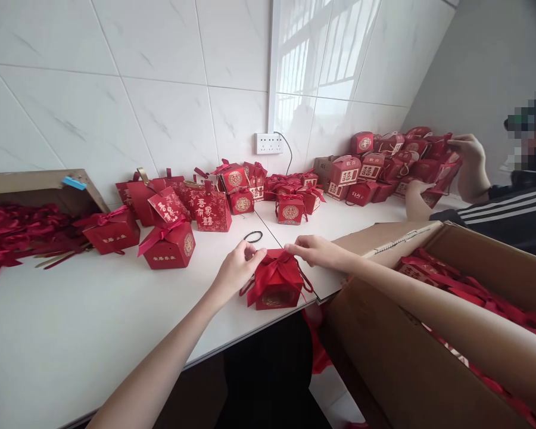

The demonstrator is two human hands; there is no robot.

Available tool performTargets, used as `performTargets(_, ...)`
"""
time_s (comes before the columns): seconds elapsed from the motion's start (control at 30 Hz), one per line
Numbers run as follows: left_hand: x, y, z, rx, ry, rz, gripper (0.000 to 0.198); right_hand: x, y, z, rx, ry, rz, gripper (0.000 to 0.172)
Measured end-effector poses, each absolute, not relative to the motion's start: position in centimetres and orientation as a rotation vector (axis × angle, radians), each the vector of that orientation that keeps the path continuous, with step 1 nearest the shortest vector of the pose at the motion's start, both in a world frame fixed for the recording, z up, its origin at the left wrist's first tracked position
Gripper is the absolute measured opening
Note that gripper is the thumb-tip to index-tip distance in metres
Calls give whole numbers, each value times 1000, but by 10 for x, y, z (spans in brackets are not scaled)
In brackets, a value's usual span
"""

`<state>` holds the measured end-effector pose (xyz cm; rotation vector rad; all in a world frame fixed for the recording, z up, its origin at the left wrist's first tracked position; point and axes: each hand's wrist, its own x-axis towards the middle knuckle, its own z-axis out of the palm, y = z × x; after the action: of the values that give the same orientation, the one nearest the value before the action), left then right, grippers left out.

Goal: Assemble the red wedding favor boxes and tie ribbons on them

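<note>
In front of me, near the table's front edge, stands a small red gift box point(279, 295) with gold print and dark red cord handles at its sides. A red ribbon point(274, 271) is tied in a bow on its top. My left hand point(241, 262) pinches the bow's left side between thumb and fingertips. On the other side, the fingertips of my right hand point(312, 250) close on the right part of the ribbon. A black loop point(253, 236) lies on the white table just behind my left hand.
Red gift boxes point(170, 244) line the table at left and back. A box of red ribbons point(27, 238) sits far left. An open cardboard carton point(384, 333) stands at right, under my right forearm. Beyond it, another person's hands point(469, 155) touch piled boxes point(366, 173).
</note>
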<state>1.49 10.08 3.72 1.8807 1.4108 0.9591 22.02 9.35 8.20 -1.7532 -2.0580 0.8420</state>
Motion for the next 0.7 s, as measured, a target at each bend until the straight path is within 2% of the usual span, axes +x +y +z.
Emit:
performTargets(0.2,16,91,33,1866,1447,996,36,212,84,76,-1617,-1725,1309,32)
performTargets(0.33,18,84,30,1837,1455,1063,40,215,77,71,-1447,-1521,1531,36)
performTargets(0.7,21,72,18,1743,1490,1152,39,224,71,64,-1565,-1854,1239,43)
